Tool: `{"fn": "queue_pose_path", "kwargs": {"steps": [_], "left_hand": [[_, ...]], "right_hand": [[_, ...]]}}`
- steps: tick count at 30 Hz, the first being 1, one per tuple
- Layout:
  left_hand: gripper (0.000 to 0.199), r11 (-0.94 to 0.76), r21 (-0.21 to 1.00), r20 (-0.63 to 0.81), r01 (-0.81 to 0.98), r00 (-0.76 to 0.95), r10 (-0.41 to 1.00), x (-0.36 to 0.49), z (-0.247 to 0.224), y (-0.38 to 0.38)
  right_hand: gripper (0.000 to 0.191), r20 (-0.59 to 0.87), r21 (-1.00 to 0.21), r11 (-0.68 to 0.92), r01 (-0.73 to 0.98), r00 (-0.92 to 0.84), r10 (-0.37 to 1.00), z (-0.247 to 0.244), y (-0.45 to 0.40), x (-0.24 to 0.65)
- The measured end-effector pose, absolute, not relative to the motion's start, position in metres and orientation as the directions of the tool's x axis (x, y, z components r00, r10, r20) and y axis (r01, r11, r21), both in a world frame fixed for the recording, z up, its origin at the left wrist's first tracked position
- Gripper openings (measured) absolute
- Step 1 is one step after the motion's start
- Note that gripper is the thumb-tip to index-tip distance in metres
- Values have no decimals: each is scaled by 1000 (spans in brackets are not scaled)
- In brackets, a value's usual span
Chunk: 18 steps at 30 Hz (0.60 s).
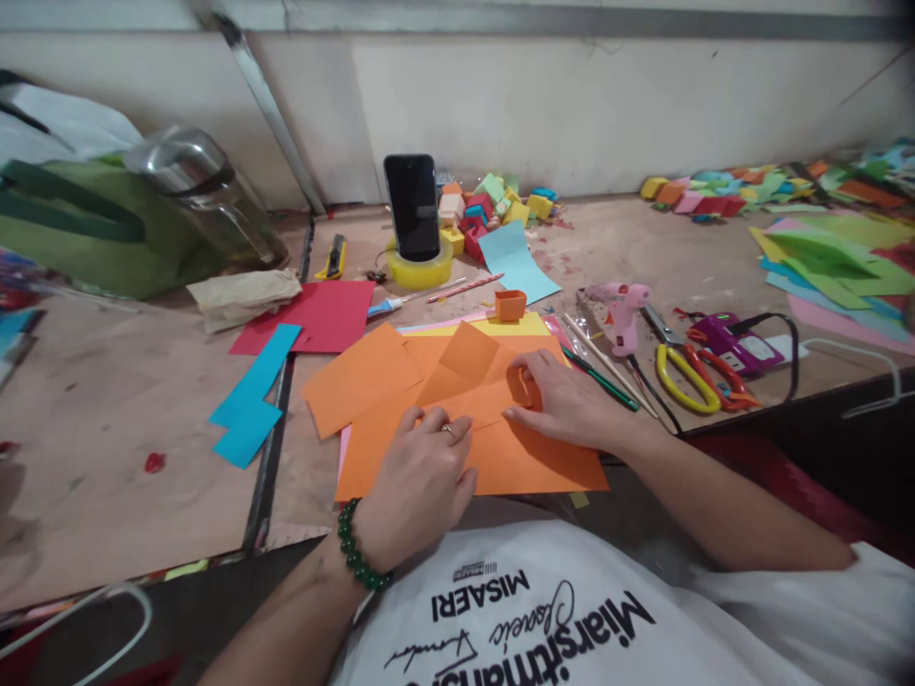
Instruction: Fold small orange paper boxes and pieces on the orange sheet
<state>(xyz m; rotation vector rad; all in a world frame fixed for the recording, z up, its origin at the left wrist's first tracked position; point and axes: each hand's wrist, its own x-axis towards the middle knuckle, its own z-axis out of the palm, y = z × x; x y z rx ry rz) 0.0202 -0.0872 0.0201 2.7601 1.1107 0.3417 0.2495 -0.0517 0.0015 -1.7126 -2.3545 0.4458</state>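
An orange paper strip (pixel 486 404) lies on a larger orange sheet in front of me, its right end curled up into a loop. My right hand (pixel 558 400) is closed round that loop, thumb below and fingers above. With bent fingers close together, my left hand (pixel 433 467) presses the strip's left end down onto the orange sheet (pixel 550 467). Just behind the hands lie a creased orange piece (pixel 468 354) and another orange piece (pixel 364 381). A small folded orange paper box (pixel 510 305) stands at the stack's far edge.
A pink glue gun (pixel 620 310), yellow-handled scissors (pixel 682 376) and a purple power adapter (pixel 736 345) lie to the right. A phone (pixel 413 208) leans upright on a tape roll (pixel 421 270), beside piled paper boxes (pixel 478 214). Blue strips (pixel 257 391) and a glass bottle (pixel 214 200) are left.
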Motion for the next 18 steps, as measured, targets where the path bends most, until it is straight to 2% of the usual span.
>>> {"fn": "queue_pose_path", "kwargs": {"steps": [9,12,13,16,18], "left_hand": [[23,-717,196,118,669,710,694,18,18,-91],[18,-711,209,104,672,707,699,17,18,-91],[18,-710,212,101,671,708,699,17,18,-90],[22,-708,214,100,673,706,701,16,16,-89],[24,-704,213,91,677,704,705,16,15,-89]], "right_hand": [[36,31,-439,299,847,-318,948,-4,-51,277],[18,199,-373,480,794,-437,877,8,-56,265],[20,263,-334,575,747,-512,818,10,-58,258],[27,265,-217,806,551,-761,592,8,-63,238],[28,239,-171,855,489,-822,518,0,-62,230]]}}
